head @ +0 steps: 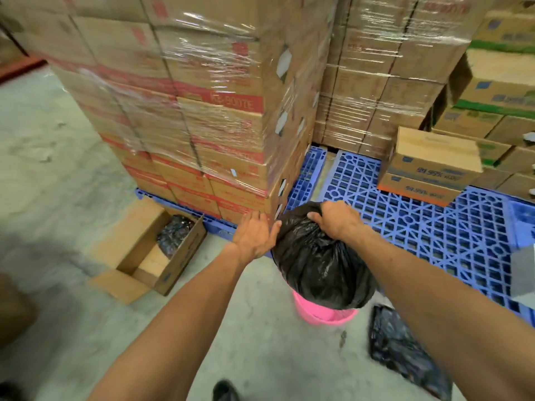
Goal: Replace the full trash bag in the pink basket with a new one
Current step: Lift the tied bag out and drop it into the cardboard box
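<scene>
A person's right hand (pixel 337 219) bunches the neck of the full trash bag (pixel 318 261), grip clenched on plastic, while the left hand (pixel 254 234), fingers spread, steadies its side. The glossy black, bulging bag sits in the pink basket (pixel 322 314) on the floor; a straight upward pull should free it cleanly.
</scene>
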A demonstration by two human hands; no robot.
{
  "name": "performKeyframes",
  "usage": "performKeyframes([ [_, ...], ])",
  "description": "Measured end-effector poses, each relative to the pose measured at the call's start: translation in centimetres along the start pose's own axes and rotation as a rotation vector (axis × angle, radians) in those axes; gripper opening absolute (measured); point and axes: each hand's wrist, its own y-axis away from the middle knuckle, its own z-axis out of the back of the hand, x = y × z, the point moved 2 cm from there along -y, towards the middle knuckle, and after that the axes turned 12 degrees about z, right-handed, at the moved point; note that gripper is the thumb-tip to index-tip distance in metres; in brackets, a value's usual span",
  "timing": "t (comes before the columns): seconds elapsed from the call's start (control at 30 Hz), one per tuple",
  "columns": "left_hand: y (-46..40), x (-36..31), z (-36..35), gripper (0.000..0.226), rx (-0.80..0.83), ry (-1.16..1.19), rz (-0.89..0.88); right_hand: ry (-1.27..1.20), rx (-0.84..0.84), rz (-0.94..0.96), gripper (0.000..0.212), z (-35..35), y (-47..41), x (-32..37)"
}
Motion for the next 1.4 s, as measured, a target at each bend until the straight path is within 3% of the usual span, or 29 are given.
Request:
performKeyframes([
  [0.33, -2.4, 16.9, 1.5, 0.074, 0.072, -0.008, 0.100, -0.013, 0.008, 0.111, 0.048, -2.4, -7.4, 13.3],
  [0.53, -4.2, 25.3, 4.3, 0.067, 0.060, -0.001, 0.161, -0.073, 0.008, 0.198, 0.035, -4.2, -12.4, 21.8],
  [1.07, -15.3, 46.4, 3.1, 0.063, 0.082, 0.191, 0.455, -0.032, 0.152, 0.319, 0.043, -10.3, -31.3, 40.7],
  [1.4, -23.4, 60.9, -0.1, 0.058, 0.170, 0.131, 0.396, -0.023, 0.223, 0.328, 0.047, -16.9, -42.2, 51.6],
])
